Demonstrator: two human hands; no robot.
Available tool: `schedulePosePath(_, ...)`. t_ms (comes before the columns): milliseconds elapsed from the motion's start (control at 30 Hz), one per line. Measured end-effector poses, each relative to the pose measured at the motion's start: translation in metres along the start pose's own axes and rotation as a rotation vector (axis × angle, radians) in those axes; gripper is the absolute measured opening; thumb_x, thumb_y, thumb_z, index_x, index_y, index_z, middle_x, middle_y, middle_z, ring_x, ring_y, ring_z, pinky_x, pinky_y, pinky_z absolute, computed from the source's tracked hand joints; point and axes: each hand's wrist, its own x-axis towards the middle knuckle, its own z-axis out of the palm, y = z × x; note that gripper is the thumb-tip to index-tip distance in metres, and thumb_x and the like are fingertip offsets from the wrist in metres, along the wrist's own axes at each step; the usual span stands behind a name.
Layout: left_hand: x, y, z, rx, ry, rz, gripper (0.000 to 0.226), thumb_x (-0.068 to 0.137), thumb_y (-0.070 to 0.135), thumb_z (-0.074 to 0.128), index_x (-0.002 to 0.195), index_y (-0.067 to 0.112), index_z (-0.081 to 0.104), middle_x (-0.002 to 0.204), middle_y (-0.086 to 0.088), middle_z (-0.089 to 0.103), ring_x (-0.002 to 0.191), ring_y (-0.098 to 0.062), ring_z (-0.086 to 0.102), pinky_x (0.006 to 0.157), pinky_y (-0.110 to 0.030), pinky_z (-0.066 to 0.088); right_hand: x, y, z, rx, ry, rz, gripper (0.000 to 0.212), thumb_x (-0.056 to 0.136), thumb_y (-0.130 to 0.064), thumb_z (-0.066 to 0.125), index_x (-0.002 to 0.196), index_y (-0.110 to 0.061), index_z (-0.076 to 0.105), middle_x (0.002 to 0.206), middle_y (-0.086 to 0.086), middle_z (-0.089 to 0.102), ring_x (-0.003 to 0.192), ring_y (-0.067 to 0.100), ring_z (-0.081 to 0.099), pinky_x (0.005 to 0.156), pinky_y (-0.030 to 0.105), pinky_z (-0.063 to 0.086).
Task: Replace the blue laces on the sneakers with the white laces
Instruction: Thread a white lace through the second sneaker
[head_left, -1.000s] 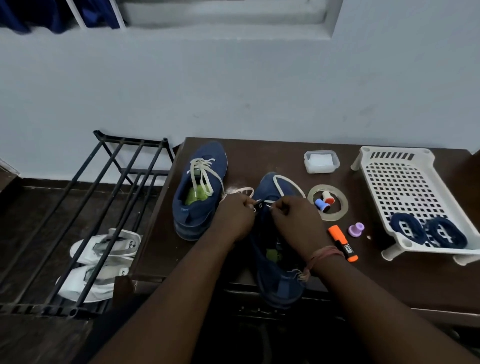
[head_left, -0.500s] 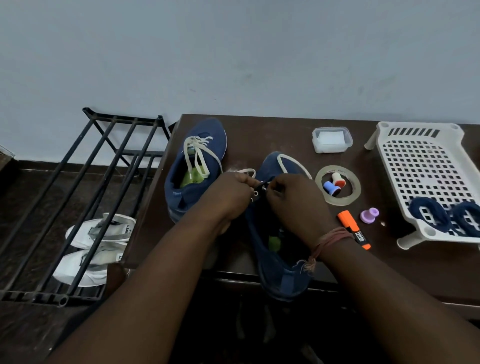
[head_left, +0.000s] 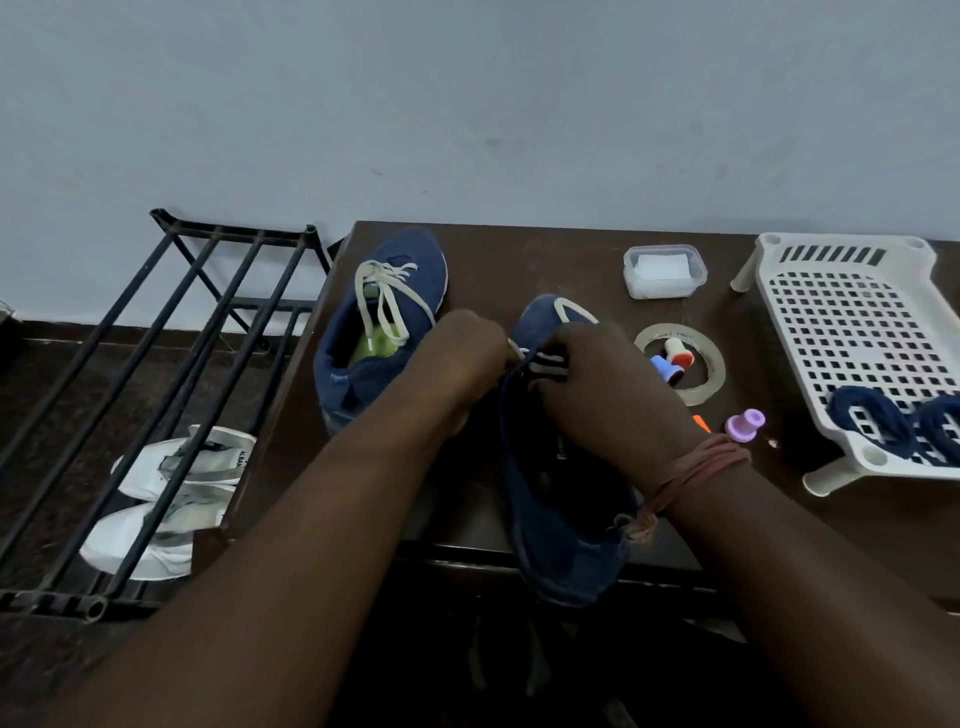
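Two blue sneakers sit on the brown table (head_left: 545, 260). The left sneaker (head_left: 384, 306) carries a white lace (head_left: 387, 296) through its eyelets. The right sneaker (head_left: 561, 525) lies under both my hands, its heel over the table's front edge. My left hand (head_left: 462, 358) pinches the white lace at the shoe's left eyelet row. My right hand (head_left: 602, 395) pinches the same lace (head_left: 545, 364) at the right row; a loop of it lies over the toe. Two coiled blue laces (head_left: 872, 426) lie in the white tray (head_left: 852, 322).
On the table's right half sit a clear lidded box (head_left: 664, 270), a tape roll (head_left: 685, 364) ringing two small spools, a purple spool (head_left: 745, 423) and an orange marker (head_left: 701, 422). A black metal rack (head_left: 171, 374) stands left of the table, white shoes (head_left: 171, 499) below it.
The view has tilted down and drifted left, so everything sits higher and further right in frame. Both hands stay at the right sneaker's eyelets, the right hand covering more of the marker.
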Motion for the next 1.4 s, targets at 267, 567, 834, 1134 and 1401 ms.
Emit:
schedulePosePath(267,-0.011,0.022,-0.037,-0.312,0.078,-0.05,0.022,0.1,0.02,0.044,0.079,0.016,0.051,0.062,0.002,0.045,0.039,-0.008,0.038,0.041,-0.016,0.035,-0.014,0.007,-0.017,-0.113,-0.12,0.238,0.052,0.089,-0.029,0.063,0.126,-0.001,0.04,0.129,0.019,0.047,0.119,0.034,0.049,0.081,0.032,0.036)
schedulePosePath(567,-0.005,0.01,-0.038,-0.148,-0.176,0.14,0.043,0.097,0.049,0.057,0.065,0.022,0.062,0.074,-0.001,0.062,0.075,-0.023,0.055,0.073,-0.036,0.043,-0.008,0.007,-0.011,-0.108,-0.12,0.25,0.054,0.088,-0.029,0.064,0.128,-0.002,0.039,0.126,0.02,0.053,0.114,0.033,0.054,0.076,0.031,0.038)
schedulePosePath(834,-0.013,0.014,-0.041,-0.003,-0.127,0.011,0.046,0.097,0.059,0.053,0.091,0.014,0.059,0.069,0.003,0.057,0.05,-0.009,0.045,0.048,-0.024,0.038,-0.005,0.01,-0.008,-0.066,-0.097,0.268,0.057,0.084,-0.028,0.066,0.126,0.0,0.037,0.123,0.022,0.054,0.112,0.035,0.055,0.074,0.032,0.039)
schedulePosePath(1134,-0.011,0.019,-0.035,-0.447,-0.147,0.136,0.044,0.092,0.051,0.064,0.059,0.022,0.057,0.09,-0.004,0.071,0.079,-0.024,0.053,0.079,-0.044,0.045,-0.004,0.01,-0.008,-0.058,-0.109,0.276,0.056,0.085,-0.026,0.064,0.127,-0.001,0.037,0.126,0.02,0.053,0.112,0.034,0.055,0.075,0.032,0.042)
schedulePosePath(1401,-0.003,0.0,-0.041,0.317,0.006,-0.073,0.048,0.1,0.05,0.049,0.101,0.005,0.065,0.086,-0.011,0.07,0.071,-0.029,0.066,0.071,-0.038,0.054,-0.001,0.011,-0.008,-0.012,-0.11,0.335,0.055,0.083,-0.019,0.062,0.126,0.003,0.036,0.126,0.025,0.053,0.115,0.036,0.054,0.075,0.032,0.04)
